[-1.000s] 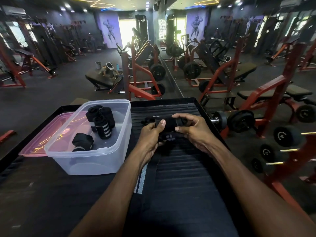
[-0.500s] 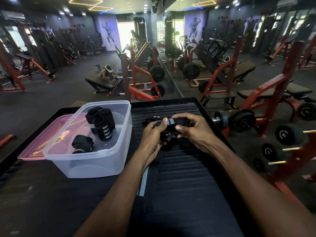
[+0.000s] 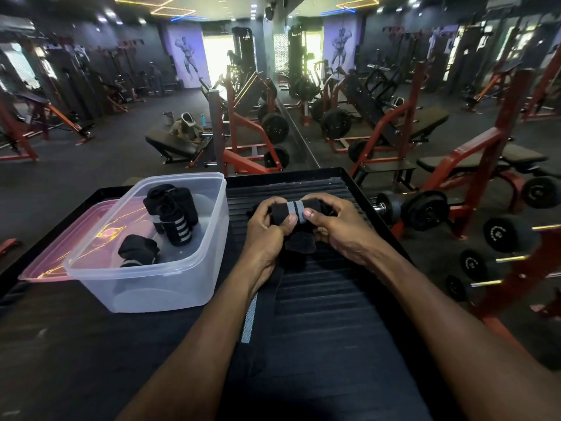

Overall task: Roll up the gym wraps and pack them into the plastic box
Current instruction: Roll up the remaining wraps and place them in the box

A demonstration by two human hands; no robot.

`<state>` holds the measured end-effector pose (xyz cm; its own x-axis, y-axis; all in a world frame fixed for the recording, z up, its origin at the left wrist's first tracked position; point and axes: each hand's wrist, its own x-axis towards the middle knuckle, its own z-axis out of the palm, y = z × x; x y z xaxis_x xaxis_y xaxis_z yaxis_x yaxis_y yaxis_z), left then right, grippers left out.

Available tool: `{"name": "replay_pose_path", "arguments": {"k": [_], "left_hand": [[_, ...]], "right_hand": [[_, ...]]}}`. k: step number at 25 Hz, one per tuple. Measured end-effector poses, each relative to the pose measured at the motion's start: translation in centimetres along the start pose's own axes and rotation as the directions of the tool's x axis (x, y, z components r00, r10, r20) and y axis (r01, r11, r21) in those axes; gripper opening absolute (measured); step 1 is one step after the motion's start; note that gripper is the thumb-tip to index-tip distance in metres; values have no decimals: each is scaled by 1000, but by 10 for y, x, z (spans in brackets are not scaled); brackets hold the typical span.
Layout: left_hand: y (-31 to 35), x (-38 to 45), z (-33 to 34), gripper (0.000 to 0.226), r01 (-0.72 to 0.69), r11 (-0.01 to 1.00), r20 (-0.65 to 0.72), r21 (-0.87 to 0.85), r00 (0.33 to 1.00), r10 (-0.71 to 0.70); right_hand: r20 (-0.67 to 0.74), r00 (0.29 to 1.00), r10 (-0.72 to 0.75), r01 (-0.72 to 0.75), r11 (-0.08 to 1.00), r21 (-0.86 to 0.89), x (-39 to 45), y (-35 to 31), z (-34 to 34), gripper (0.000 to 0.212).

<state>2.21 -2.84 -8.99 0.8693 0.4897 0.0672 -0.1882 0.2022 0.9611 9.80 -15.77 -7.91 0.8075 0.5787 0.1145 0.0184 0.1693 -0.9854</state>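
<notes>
A: We see the gym wrap (image 3: 296,209) as a tight black roll with grey stripes, held just above the ribbed black bench (image 3: 318,299) near its far edge. Our left hand (image 3: 267,229) grips one end, thumb pressed on the front of the roll, the other fingers curled behind it where we cannot see their tips. Our right hand (image 3: 337,223) grips the other end, thumb on the striped band, fingers curled over the top.

B: The unrolled tail (image 3: 250,317) drops from the roll under our left wrist and runs toward us along the bench; most of it is black on black, so only its grey edge stripe reads clearly. Where it ends we cannot tell.

A: To the left, touching the bench, stands the clear plastic box (image 3: 158,275). Inside, rolled wraps (image 3: 176,217) stand upright against the far wall, so bunched that we cannot count them, and another roll (image 3: 138,250) lies near the left wall. The box floor toward us is bare.

B: The pink lid (image 3: 54,262) lies behind the box on its left, partly hidden by it. The bench's raised rim runs close behind the hands, and past the right edge a rack of dumbbells (image 3: 425,209) sits near.
</notes>
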Motion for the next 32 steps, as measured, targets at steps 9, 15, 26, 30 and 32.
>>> {"name": "replay_pose_path", "arguments": {"k": [9,15,26,30,32], "left_hand": [[1,3,-7,27,117,992,-19,-43,993,-118],[1,1,-3,19,-7,999,-38,50,999,9],[-2,2,-3,26,148,986,-17,82,989,-147],[0,-3,-3,20,58,987,-20,152,998,-56],[0,-4,-4,30,2,972,6,236,1000,-3]], "right_hand": [[80,986,-149,158,979,-127,-1,1,-7,40],[100,991,91,-93,996,11,-2,-9,-4,24],[-44,998,-50,37,968,-249,3,1,-9,38],[-6,998,65,-65,988,-144,2,-4,-8,42],[67,987,144,-139,988,-68,1,-6,-7,33]]}}
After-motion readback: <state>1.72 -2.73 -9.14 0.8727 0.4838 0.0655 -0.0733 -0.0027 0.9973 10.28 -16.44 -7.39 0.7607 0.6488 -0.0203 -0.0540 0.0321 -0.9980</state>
